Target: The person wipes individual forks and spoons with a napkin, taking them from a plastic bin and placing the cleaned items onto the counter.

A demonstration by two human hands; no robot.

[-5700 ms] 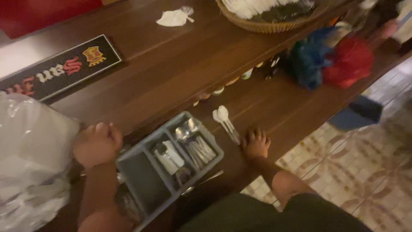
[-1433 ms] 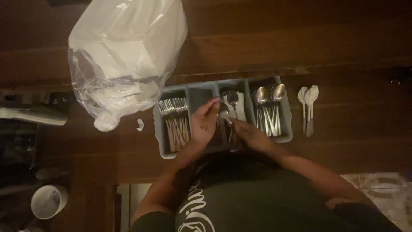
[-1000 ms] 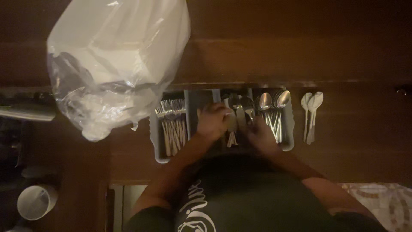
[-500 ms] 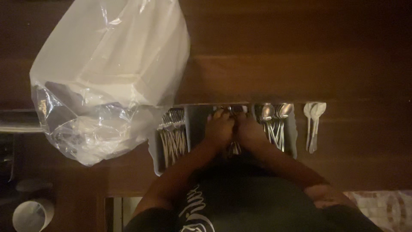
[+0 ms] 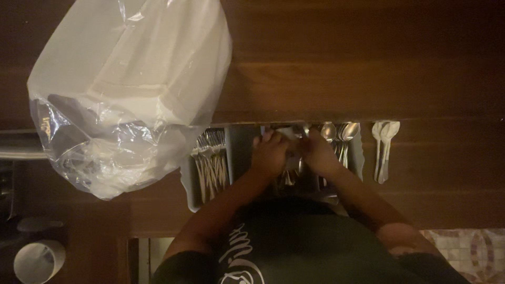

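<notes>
One package in view: a large clear plastic bag (image 5: pixel 123 94), upper left of frame, resting on the dark wooden desk (image 5: pixel 368 63). Film is transparent and crinkled, with pale glare streaks. Contents: white foam-like boxes (image 5: pixel 142 68), angular, stacked close together; exact count cannot be told through the film. The lower left of the bag sags, looser and darker. Its right lower edge overlaps the left end of the grey cutlery tray (image 5: pixel 190 181). No labels, signs or screens visible.
</notes>
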